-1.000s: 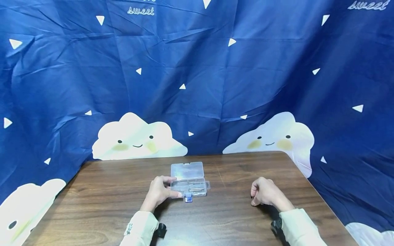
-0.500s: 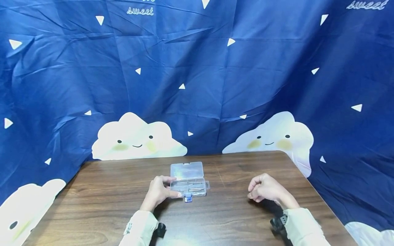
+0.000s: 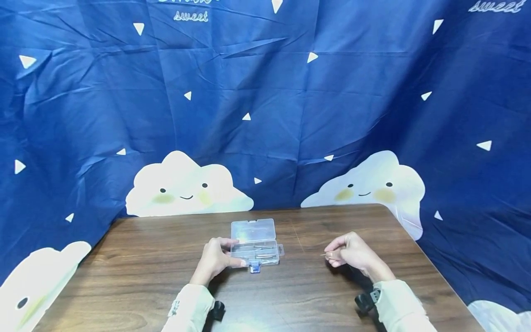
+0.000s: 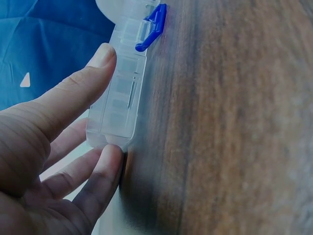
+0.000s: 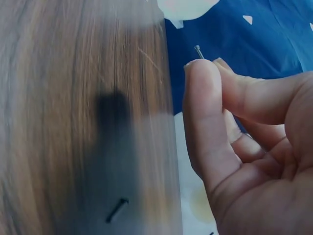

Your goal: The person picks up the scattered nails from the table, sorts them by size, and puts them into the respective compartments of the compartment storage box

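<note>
A clear plastic compartment box stands on the table with its lid raised and tilted back. Several thin metal pieces lie in its compartments. My left hand grips the box's left end, the thumb along the front wall and the fingers around the end and back. To the right of the box, above the table, my right hand pinches a small headed nail between thumb and forefinger. Only the nail's head end shows in the right wrist view; the fingers cover the rest.
A blue latch hangs open on the box's front. The brown wooden table ends at a blue cloth backdrop with clouds. A small dark elongated shape appears on the tabletop; I cannot tell if it is a reflection.
My right hand has moved left and slightly up, and turned so that the nail between its fingertips points toward the box. The left hand and the box have stayed in place.
</note>
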`<state>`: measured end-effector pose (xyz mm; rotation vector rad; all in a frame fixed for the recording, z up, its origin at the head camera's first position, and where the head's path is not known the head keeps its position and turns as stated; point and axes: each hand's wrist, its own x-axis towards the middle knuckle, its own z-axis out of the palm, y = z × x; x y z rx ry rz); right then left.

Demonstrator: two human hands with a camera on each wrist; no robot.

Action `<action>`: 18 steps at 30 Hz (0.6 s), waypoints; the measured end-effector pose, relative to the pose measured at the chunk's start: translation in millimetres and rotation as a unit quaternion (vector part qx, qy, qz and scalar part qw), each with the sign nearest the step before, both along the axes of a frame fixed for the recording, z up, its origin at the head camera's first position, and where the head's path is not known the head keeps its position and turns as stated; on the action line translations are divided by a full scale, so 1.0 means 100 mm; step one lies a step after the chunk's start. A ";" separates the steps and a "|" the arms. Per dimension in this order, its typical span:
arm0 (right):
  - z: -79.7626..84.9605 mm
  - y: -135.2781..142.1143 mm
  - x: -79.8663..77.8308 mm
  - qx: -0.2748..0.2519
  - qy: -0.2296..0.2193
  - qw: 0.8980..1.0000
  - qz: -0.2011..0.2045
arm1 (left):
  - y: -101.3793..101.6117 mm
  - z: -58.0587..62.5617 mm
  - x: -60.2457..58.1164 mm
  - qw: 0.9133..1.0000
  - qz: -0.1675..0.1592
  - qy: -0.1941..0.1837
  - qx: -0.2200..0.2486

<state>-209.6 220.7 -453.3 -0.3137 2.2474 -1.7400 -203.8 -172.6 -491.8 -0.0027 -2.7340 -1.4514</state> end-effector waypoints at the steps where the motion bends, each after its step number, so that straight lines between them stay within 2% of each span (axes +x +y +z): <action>1: -0.01 -0.01 0.00 -0.005 -0.001 1.000 0.000 | 0.00 0.00 0.00 1.000 -0.001 0.000 -0.001; 18: -0.04 -0.47 -0.05 -0.049 -0.001 0.999 0.020 | 0.01 0.01 0.01 1.000 0.001 0.002 -0.009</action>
